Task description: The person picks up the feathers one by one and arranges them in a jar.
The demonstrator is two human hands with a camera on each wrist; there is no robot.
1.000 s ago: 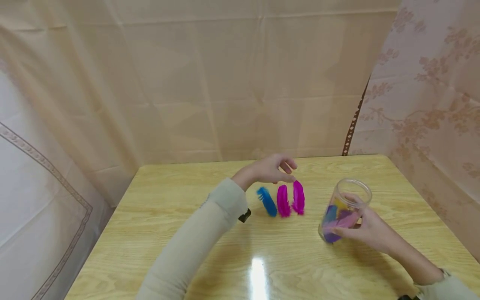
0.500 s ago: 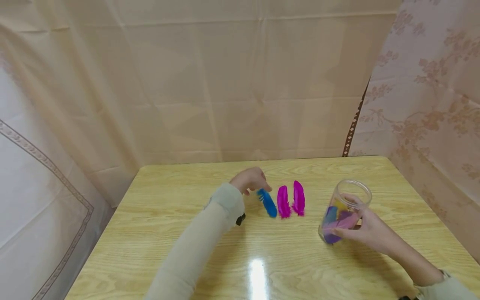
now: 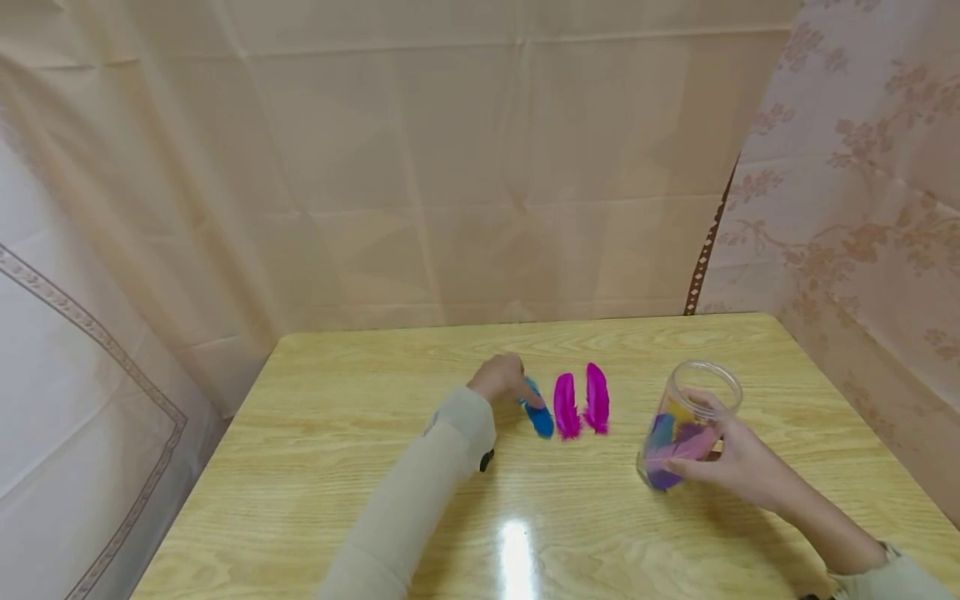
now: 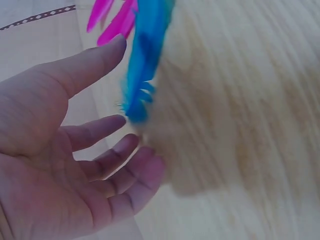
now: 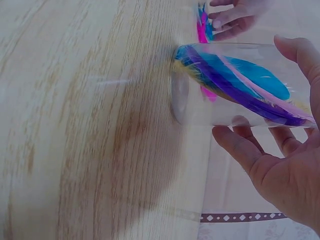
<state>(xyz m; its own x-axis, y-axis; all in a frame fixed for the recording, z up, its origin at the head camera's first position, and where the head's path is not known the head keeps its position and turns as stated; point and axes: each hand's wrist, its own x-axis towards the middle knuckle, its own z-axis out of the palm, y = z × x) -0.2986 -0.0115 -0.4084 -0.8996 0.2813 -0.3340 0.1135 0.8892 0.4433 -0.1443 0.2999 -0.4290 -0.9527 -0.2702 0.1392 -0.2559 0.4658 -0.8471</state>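
Note:
A blue feather (image 3: pixel 541 421) lies on the table, and my left hand (image 3: pixel 501 379) is over its far end. In the left wrist view that hand's thumb and fingers (image 4: pixel 95 132) stand apart, close to the blue feather (image 4: pixel 146 45) but not pinching it. Two magenta feathers (image 3: pixel 566 406) lie side by side just to the right. My right hand (image 3: pixel 742 467) grips a clear, lidless jar (image 3: pixel 707 364), tilted slightly, its base low at the table. Blue, purple, pink and yellow feathers (image 5: pixel 230 82) show inside the jar in the right wrist view.
The light wood table (image 3: pixel 315 433) has its far edge against a beige cloth hanging (image 3: pixel 360 167). Patterned cloth (image 3: pixel 862 208) hangs on the right, and white cloth with a patterned band (image 3: pixel 67 333) on the left. Glare shows near the front.
My left hand has moved left from above the right magenta feather, then come down toward me over the blue feather. The feathers on the table, the jar and my right hand stay in place.

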